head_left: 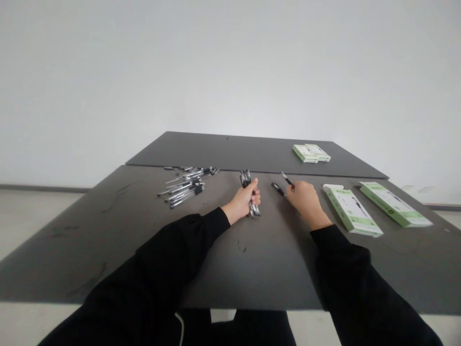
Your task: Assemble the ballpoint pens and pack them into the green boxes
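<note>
My left hand (248, 198) is closed round a bundle of clear pens with black grips (245, 179), held nearly upright over the middle of the table. To its right, my right hand (303, 198) pinches one pen (287, 179) between thumb and fingers, its clear end pointing up and left. Just left of that hand another pen (278, 189) lies slanted; the hand hides its lower end, so I cannot tell whether they touch. A loose pile of similar pens (185, 188) is spread on the table left of my left hand.
Two green and white boxes lie on the right, the nearer one (351, 211) with its flap raised and the other (394, 204) beyond it. More small boxes (310, 153) lie on the far table (252, 150). A seam separates it from the near table (230, 269).
</note>
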`<state>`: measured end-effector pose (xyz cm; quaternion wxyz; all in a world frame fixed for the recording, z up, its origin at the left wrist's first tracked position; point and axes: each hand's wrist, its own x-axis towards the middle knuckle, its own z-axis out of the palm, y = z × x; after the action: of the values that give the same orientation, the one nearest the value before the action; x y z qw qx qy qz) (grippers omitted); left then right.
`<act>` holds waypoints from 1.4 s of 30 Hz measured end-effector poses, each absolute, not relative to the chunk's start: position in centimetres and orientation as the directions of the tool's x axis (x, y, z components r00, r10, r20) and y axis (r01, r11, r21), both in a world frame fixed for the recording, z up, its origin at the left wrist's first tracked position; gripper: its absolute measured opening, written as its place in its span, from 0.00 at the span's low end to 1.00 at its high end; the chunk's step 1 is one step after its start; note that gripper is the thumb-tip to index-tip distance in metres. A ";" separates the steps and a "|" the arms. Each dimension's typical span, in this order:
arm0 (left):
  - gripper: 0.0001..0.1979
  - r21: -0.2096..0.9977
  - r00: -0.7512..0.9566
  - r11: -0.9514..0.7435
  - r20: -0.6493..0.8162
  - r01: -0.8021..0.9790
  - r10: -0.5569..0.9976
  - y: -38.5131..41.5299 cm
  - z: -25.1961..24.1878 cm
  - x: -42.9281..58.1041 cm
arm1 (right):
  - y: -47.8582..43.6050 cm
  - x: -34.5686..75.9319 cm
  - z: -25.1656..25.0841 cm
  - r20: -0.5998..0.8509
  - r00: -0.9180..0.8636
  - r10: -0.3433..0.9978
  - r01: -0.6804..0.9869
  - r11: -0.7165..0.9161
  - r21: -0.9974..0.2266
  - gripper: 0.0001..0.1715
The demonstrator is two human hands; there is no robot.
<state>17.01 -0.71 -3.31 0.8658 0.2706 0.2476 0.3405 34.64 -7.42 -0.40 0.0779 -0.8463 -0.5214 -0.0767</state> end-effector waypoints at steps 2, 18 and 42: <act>0.22 0.644 0.620 0.605 -0.249 -0.468 0.744 -0.7 -3.4 17.2 | -7.7 34.3 0.3 0.268 0.437 0.859 0.899 -0.410 -0.152 0.21; 0.15 0.819 0.419 0.423 -0.252 -0.389 0.872 -1.3 -2.4 17.4 | -7.9 32.7 -1.1 0.241 0.362 0.900 0.919 -0.301 -0.257 0.17; 0.08 0.888 0.430 -0.451 0.444 -0.092 0.786 -2.6 -3.6 17.0 | -7.6 25.3 -1.7 0.326 0.448 0.832 0.348 0.174 -0.921 0.22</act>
<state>17.01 -2.61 -3.56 0.4631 0.7073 0.2453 0.4744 25.34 -7.58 -1.70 0.5938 -0.6095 -0.4841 0.2040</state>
